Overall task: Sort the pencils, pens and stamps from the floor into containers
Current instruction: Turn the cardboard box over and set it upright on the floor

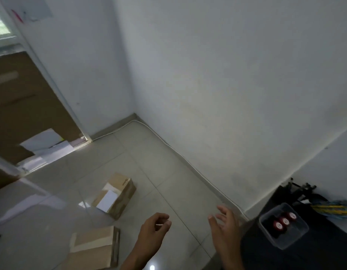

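Down at the bottom of the view, both hands hang over the pale tiled floor (159, 172), and neither one clearly has anything in it. My left hand (156, 228) is loosely curled with the thumb near the fingertips — there's a thin pale streak between them, but it's too blurry to tell if that's a pencil or just glare, so I can't say it's holding something. My right hand (225, 225) is spread open, fingers fanned, empty, and sits just beside the black worktop (314, 256) on the right.

On that worktop sits a clear plastic tub (283, 227) with three round red-and-white stamps (284, 221) lying in a row inside it, so I'd guess the stamp part of the sort is already handled. Behind it, near the wall, there's a bundle of yellow and blue pencils (332, 210) lying flat — whether they're in a container or just on the surface, I can't tell.

On the floor itself I only see two brown cardboard boxes — one lying near the middle (118, 193), one closer to me on the left (94, 248). No loose pens or pencils are visible on the tiles, so my guess is the open right hand has just let go or is heading back for more.
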A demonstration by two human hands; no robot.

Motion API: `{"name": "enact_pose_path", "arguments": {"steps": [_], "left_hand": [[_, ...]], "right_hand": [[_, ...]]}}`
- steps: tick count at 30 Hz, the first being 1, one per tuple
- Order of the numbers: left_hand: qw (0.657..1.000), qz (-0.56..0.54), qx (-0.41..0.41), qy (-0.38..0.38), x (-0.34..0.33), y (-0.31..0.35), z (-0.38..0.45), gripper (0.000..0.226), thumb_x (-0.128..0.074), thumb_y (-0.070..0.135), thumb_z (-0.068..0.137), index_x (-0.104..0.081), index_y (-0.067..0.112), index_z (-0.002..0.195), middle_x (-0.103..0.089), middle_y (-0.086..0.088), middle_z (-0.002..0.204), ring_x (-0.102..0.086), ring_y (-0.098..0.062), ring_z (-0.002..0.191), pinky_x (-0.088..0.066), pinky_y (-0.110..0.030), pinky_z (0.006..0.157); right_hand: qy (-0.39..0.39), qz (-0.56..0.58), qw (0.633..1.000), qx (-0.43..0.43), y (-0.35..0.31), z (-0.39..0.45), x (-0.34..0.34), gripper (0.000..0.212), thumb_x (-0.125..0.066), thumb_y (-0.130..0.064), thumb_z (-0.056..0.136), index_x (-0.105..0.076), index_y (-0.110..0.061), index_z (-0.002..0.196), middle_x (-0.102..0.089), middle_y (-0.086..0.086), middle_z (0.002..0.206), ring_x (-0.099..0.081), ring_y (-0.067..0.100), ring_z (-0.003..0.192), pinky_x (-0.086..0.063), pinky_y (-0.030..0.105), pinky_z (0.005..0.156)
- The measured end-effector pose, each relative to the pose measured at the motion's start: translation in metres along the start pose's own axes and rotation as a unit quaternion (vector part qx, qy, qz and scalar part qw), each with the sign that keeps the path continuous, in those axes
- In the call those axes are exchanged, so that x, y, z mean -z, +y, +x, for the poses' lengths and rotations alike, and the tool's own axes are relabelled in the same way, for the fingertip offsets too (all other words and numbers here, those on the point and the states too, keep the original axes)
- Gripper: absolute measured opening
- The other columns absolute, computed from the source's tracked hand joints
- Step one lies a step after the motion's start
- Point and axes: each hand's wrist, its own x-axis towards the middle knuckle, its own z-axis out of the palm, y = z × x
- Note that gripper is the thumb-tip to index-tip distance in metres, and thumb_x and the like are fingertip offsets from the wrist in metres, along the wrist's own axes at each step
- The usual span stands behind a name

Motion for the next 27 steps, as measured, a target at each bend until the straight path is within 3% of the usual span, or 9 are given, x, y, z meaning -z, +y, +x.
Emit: {"name": "enact_pose_path", "arguments": {"steps": [6, 9, 11, 17, 22, 27], "left_hand": [[0.999, -0.024, 0.009, 0.047, 0.093, -0.02, 0.011, 0.008, -0.07, 0.03, 0.097, -0.073, 0.03, 0.104, -0.073, 0.0, 0.101, -0.073, -0.012, 0.089, -0.053, -0.015, 0.071], [0.995, -0.054, 0.029, 0.075, 0.14, -0.037, 0.014, 0.006, -0.07, 0.029, 0.097, -0.073, 0.028, 0.102, -0.073, -0.001, 0.099, -0.072, -0.012, 0.089, -0.056, -0.02, 0.072], [0.991, -0.075, 0.048, 0.1, 0.172, -0.054, 0.012, 0.005, -0.071, 0.029, 0.096, -0.073, 0.028, 0.101, -0.074, 0.0, 0.096, -0.073, -0.012, 0.088, -0.057, -0.025, 0.074], [0.97, -0.131, 0.108, 0.176, 0.256, -0.11, -0.003, 0.007, -0.07, 0.027, 0.095, -0.074, 0.023, 0.098, -0.075, -0.002, 0.092, -0.074, -0.018, 0.086, -0.056, -0.031, 0.073], [0.94, -0.179, 0.148, 0.252, 0.297, -0.146, -0.021, 0.006, -0.072, 0.021, 0.094, -0.075, 0.022, 0.09, -0.076, -0.002, 0.086, -0.075, -0.021, 0.084, -0.055, -0.035, 0.072], [0.91, -0.232, 0.174, 0.295, 0.308, -0.165, -0.017, 0.003, -0.07, 0.022, 0.097, -0.074, 0.022, 0.097, -0.076, -0.003, 0.093, -0.076, -0.021, 0.086, -0.057, -0.043, 0.085]], "right_hand": [[-0.011, 0.007, 1.0, 0.005, -0.03, -0.027, -0.074, 0.038, -0.08, 0.003, 0.082, -0.067, -0.019, 0.11, -0.061, 0.014, 0.121, -0.07, 0.024, 0.097, -0.055, 0.029, 0.073], [-0.028, 0.017, 0.999, 0.002, -0.046, -0.041, -0.11, 0.037, -0.081, 0.006, 0.08, -0.071, -0.009, 0.112, -0.063, 0.017, 0.117, -0.069, 0.001, 0.09, -0.051, 0.005, 0.064], [-0.058, 0.029, 0.998, -0.002, -0.054, -0.052, -0.136, 0.037, -0.081, 0.005, 0.08, -0.071, -0.009, 0.113, -0.065, 0.017, 0.117, -0.065, -0.013, 0.088, -0.047, 0.0, 0.062], [-0.103, -0.011, 0.994, 0.035, -0.083, -0.077, -0.209, 0.036, -0.081, 0.006, 0.08, -0.072, -0.008, 0.112, -0.065, 0.017, 0.116, -0.065, -0.012, 0.087, -0.047, -0.001, 0.062], [-0.151, -0.082, 0.983, 0.069, -0.104, -0.082, -0.252, 0.037, -0.082, -0.001, 0.082, -0.071, -0.02, 0.112, -0.065, 0.012, 0.118, -0.065, -0.006, 0.095, -0.051, 0.004, 0.065], [-0.206, -0.102, 0.968, 0.104, -0.135, -0.062, -0.286, 0.032, -0.079, -0.012, 0.088, -0.068, -0.029, 0.112, -0.066, 0.003, 0.119, -0.066, -0.003, 0.098, -0.05, 0.021, 0.076]]}}
